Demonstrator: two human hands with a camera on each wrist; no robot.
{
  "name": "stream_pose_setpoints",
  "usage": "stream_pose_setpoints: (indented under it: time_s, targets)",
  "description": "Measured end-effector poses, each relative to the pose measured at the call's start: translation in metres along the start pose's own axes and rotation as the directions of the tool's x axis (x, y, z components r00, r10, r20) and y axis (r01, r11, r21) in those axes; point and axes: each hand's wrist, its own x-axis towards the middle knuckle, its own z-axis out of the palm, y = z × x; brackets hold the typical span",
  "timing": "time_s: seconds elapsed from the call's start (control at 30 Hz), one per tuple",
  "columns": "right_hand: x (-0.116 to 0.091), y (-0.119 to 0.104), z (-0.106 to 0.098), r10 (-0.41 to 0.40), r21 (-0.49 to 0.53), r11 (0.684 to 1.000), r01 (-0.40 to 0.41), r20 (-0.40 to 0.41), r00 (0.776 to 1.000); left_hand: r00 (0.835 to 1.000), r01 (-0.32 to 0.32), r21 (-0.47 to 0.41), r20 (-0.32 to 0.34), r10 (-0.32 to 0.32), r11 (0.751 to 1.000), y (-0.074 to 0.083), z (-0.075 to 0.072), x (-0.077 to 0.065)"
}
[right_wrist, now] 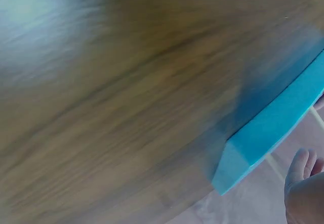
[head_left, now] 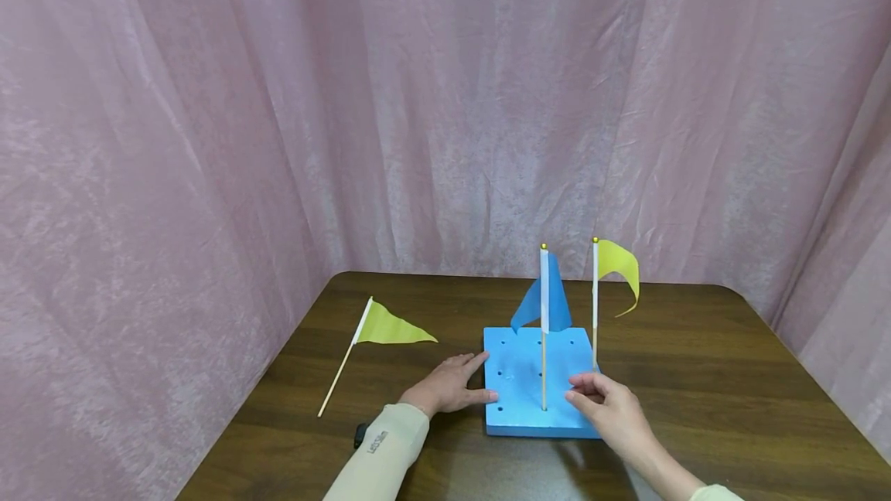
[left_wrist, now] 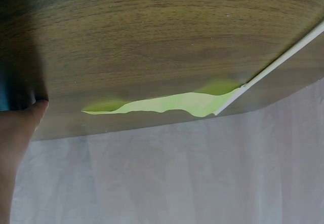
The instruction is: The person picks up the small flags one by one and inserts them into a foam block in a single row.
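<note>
A light blue square board [head_left: 515,385] with small holes lies on the table. My left hand [head_left: 451,386] rests at its left side, fingers straight, thumb over the board's left part and fingertips at the edge. A blue flag [head_left: 550,292] on a wooden stick stands upright in a front hole. To its right, a yellow flag [head_left: 619,261] also stands upright; its stick's lower end is hidden behind my right hand [head_left: 612,408]. That hand is beside this stick, fingers loosely bent with thumb and fingertips apart. In the right wrist view, fingers [right_wrist: 298,168] extend near the sticks.
Another yellow flag [head_left: 386,327] lies on the brown wooden table [head_left: 696,377], left of the board. A dark object [head_left: 360,434] shows at the left wrist. Pink curtains [head_left: 459,114] hang behind and along the sides.
</note>
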Motion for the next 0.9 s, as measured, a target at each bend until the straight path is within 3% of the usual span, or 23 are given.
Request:
stream_pose_setpoints:
  time_s: [0.33,0.5,0.73,0.9]
  targets:
    - [-0.006,0.022,-0.025,0.041,-0.093,0.995,-0.041,-0.001,0.999,1.000,-0.011,0.016,0.000,0.011,1.000,-0.002,-0.001,0.000]
    - [0.000,0.038,-0.036,0.008,-0.162,0.987,-0.005,0.017,1.000,1.000,-0.017,0.013,0.004,0.017,1.000,0.000,-0.003,-0.002]
    - [0.015,0.056,-0.048,-0.031,-0.264,0.962,0.072,0.156,0.987,1.000,-0.008,0.020,0.001,0.008,1.000,0.001,-0.003,-0.002]
    - [0.024,0.062,-0.051,-0.039,-0.266,0.958,0.108,0.252,0.967,1.000,0.002,0.010,0.007,-0.002,1.000,0.000,-0.002,-0.001]
